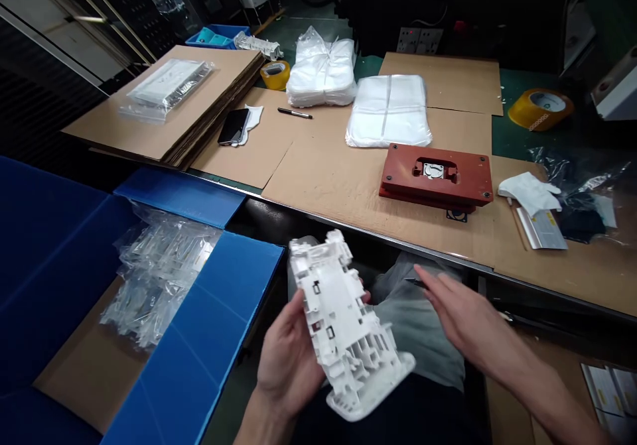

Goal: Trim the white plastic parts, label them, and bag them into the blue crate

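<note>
- White ribbed plastic moulding (338,312): an injection-moulded part with square openings and thin walls, held tilted in the air, its wide foot pointing down and toward the right hand.
- Left-hand grip (286,359): closed around the moulding from beneath, with the fingers curling behind its body. A hold on this solid body seems wiser than one on the thin ribs, which look easy to snap.
- Right-hand grip (468,319): open, with fingers extended, just to the right of the moulding and apart from it; it has hold of nothing.
- Grey fabric (418,325): directly below the moulding, possibly clothing.
- Blue corrugated-plastic crate (209,299): left of the moulding, holding clear plastic bags (159,266) of white parts.
- Brown cardboard-covered counter (318,193): beyond the moulding, carrying a red-brown metal block (408,176) with a white insert.
- Stacked clear plastic bags (388,113): farther beyond the moulding, past the block.
</note>
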